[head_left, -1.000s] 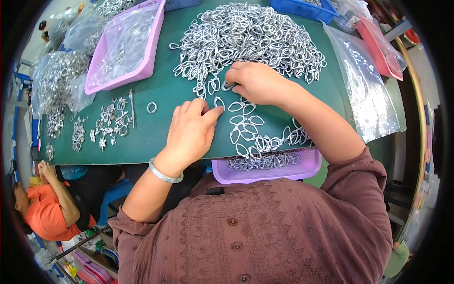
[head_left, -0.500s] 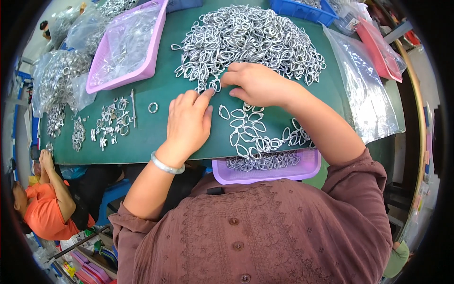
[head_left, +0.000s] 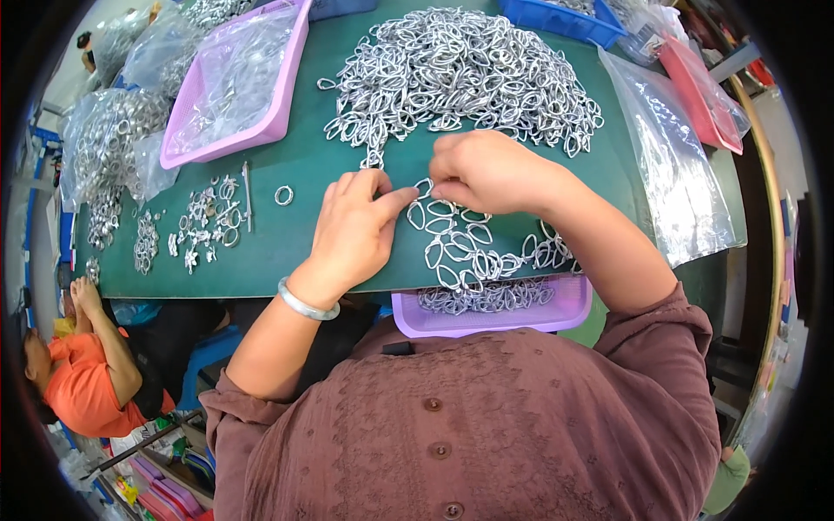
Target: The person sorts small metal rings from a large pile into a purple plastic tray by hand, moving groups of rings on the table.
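On the green table in front of me, my right hand (head_left: 488, 171) has its fingers closed, pinching a silver pointed-oval metal ring (head_left: 423, 186) at the edge of a loose group. My left hand (head_left: 354, 221), with a pale bangle at its wrist, lies palm down beside it. Its thumb reaches out to that ring, apart from the bent fingers. Just beyond the left fingertips are a few rings (head_left: 373, 160) trailing from the big pile of the same silver rings (head_left: 473, 69). Nearer me, more loose oval rings (head_left: 452, 247) spread toward the table's front edge.
A purple basket (head_left: 408, 326) with rings sits below the front edge. Leftward lie a round ring (head_left: 283, 195), small metal parts (head_left: 204, 226), a pink basket (head_left: 187, 158) and filled bags. To the right are a clear plastic bag (head_left: 678, 174) and red tray (head_left: 695, 95). A co-worker sits at left.
My right hand has drawn back from the pile toward me, down to the loose rings. The left hand's thumb has swung right toward it. A few rings stay behind near the pile's edge.
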`<control>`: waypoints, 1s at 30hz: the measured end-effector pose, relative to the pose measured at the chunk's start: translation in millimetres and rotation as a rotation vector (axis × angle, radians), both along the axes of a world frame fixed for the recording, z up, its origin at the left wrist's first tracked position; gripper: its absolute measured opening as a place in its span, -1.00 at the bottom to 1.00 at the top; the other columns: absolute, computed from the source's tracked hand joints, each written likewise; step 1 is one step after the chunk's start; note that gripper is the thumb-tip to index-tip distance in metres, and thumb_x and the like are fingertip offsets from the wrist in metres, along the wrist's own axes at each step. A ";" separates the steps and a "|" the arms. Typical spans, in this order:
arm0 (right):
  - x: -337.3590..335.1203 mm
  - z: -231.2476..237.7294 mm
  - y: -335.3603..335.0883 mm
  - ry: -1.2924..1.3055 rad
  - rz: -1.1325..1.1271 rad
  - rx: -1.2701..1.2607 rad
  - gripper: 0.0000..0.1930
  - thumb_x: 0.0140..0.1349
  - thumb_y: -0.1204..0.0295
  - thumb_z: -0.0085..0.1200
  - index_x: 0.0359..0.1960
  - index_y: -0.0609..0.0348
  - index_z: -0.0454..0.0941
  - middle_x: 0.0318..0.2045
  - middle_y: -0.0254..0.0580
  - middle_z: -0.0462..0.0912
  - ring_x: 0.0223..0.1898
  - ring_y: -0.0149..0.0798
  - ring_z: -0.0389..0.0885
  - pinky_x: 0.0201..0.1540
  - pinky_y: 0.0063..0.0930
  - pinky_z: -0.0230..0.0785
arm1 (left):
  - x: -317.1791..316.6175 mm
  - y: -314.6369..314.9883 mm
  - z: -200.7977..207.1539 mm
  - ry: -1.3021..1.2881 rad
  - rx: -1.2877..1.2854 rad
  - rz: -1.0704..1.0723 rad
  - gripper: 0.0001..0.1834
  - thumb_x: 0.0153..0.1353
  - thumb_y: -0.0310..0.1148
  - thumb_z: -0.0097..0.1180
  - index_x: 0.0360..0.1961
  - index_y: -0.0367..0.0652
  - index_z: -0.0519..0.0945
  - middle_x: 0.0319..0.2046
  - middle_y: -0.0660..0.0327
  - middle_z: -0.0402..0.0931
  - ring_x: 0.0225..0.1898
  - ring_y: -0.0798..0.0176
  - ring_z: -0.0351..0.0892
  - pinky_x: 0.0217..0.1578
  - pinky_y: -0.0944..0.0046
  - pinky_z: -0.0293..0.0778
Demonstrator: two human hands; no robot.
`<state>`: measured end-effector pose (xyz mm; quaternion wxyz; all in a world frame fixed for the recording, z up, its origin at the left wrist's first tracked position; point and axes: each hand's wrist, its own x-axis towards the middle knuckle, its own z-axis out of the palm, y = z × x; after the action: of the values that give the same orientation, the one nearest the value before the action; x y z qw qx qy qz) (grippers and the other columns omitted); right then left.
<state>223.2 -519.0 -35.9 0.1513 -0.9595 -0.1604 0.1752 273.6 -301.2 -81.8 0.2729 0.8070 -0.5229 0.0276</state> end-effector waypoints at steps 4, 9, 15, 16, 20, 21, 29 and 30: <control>5.6 -25.7 -1.7 -0.532 0.034 0.218 -0.86 0.08 0.35 0.22 -0.37 0.12 0.62 -0.42 -0.18 0.52 -0.25 -0.03 0.57 -0.23 -0.19 0.44 | 10.6 6.9 -6.9 -0.058 -0.150 0.275 -0.77 0.07 -0.53 0.18 -0.19 -0.19 0.62 -0.28 0.11 0.51 -0.23 0.02 0.50 -0.18 0.12 0.42; 29.8 -26.6 12.9 -0.295 0.061 0.145 -0.70 0.08 0.46 0.19 -0.10 0.05 0.56 -0.31 -0.19 0.55 -0.21 -0.03 0.60 -0.15 -0.19 0.48 | 22.6 4.7 -12.7 0.042 -0.074 0.379 -0.74 0.01 -0.45 0.29 -0.22 -0.22 0.60 -0.34 0.12 0.52 -0.25 0.05 0.54 -0.19 0.15 0.45; 43.3 -40.5 30.2 -0.456 0.048 0.145 -0.78 0.09 0.46 0.16 -0.19 0.05 0.55 -0.30 -0.21 0.56 -0.21 -0.05 0.60 -0.18 -0.17 0.48 | 20.8 2.9 -11.9 0.084 -0.063 0.381 -0.70 -0.04 -0.45 0.33 -0.24 -0.24 0.59 -0.33 0.10 0.52 -0.25 0.07 0.55 -0.19 0.16 0.46; 41.2 -40.2 26.4 -0.449 0.032 0.141 -0.83 0.09 0.46 0.15 -0.25 0.07 0.54 -0.32 -0.21 0.55 -0.22 -0.05 0.60 -0.20 -0.17 0.48 | 21.0 3.7 -11.7 0.104 -0.067 0.387 -0.70 -0.05 -0.46 0.33 -0.24 -0.24 0.59 -0.33 0.11 0.52 -0.25 0.08 0.55 -0.19 0.16 0.46; 30.1 -29.4 11.0 -0.346 0.055 0.123 -0.93 0.07 0.47 0.15 -0.42 0.11 0.51 -0.40 -0.20 0.52 -0.29 -0.03 0.58 -0.27 -0.16 0.44 | 21.9 9.7 -12.3 0.102 -0.069 0.400 -0.70 -0.05 -0.47 0.33 -0.23 -0.24 0.59 -0.33 0.12 0.52 -0.25 0.09 0.55 -0.18 0.17 0.47; 27.5 -25.9 7.5 -0.345 0.055 0.121 -0.93 0.07 0.47 0.15 -0.42 0.11 0.51 -0.40 -0.20 0.52 -0.29 -0.03 0.58 -0.27 -0.16 0.44 | 22.2 10.6 -12.9 0.110 -0.087 0.384 -0.70 -0.04 -0.48 0.31 -0.22 -0.23 0.59 -0.33 0.12 0.52 -0.25 0.08 0.55 -0.18 0.17 0.46; 21.8 -24.2 3.1 -0.310 0.124 0.252 -0.75 0.07 0.49 0.18 -0.17 0.06 0.58 -0.37 -0.19 0.49 -0.25 -0.05 0.56 -0.19 -0.19 0.44 | 11.2 2.4 -11.7 0.073 -0.130 0.232 -0.67 0.01 -0.54 0.23 -0.12 -0.22 0.60 -0.30 0.11 0.49 -0.23 0.04 0.51 -0.17 0.13 0.43; 23.0 -27.9 6.0 -0.431 0.116 0.295 -0.70 0.08 0.49 0.17 -0.09 0.03 0.58 -0.34 -0.18 0.50 -0.22 -0.05 0.56 -0.17 -0.19 0.45 | 12.1 2.6 -12.8 0.072 -0.129 0.233 -0.67 0.01 -0.54 0.23 -0.12 -0.22 0.60 -0.30 0.11 0.49 -0.23 0.04 0.51 -0.17 0.13 0.43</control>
<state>246.2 -513.0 -63.8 0.2417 -0.9314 -0.2674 -0.0499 285.7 -298.6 -94.6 0.3379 0.8434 -0.4127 0.0639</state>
